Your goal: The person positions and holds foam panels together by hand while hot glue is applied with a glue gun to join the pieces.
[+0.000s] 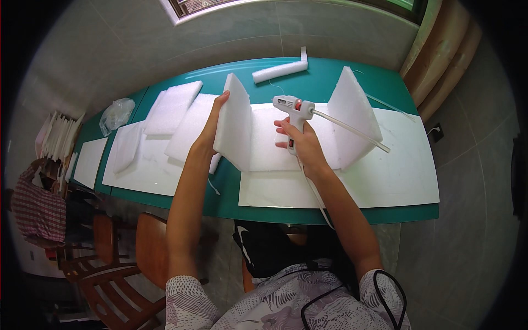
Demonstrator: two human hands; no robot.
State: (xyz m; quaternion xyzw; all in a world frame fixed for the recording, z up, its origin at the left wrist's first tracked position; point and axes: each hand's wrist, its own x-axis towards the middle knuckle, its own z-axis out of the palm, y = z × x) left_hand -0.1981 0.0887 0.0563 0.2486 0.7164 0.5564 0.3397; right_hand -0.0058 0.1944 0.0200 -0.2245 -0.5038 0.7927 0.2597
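My right hand (303, 146) is wrapped round the handle of a white hot glue gun (300, 110), with a long clear glue stick (352, 131) poking out of its back toward the right. The gun hangs above a white foam piece with a flat base (265, 137). Two foam panels rise from that base: a left panel (235, 124) and a right panel (355, 118). My left hand (213, 124) grips the left panel from its outer side, thumb at the upper edge. The gun's nozzle points left, toward this panel, apart from it.
More foam sheets (173, 107) lie on the left of the green table (220, 203). A foam roll (280, 71) and a clear plastic bag (117, 116) sit farther back. White boards (396, 181) cover part of the tabletop. Wooden chairs (151, 242) and another person (41, 203) are at left.
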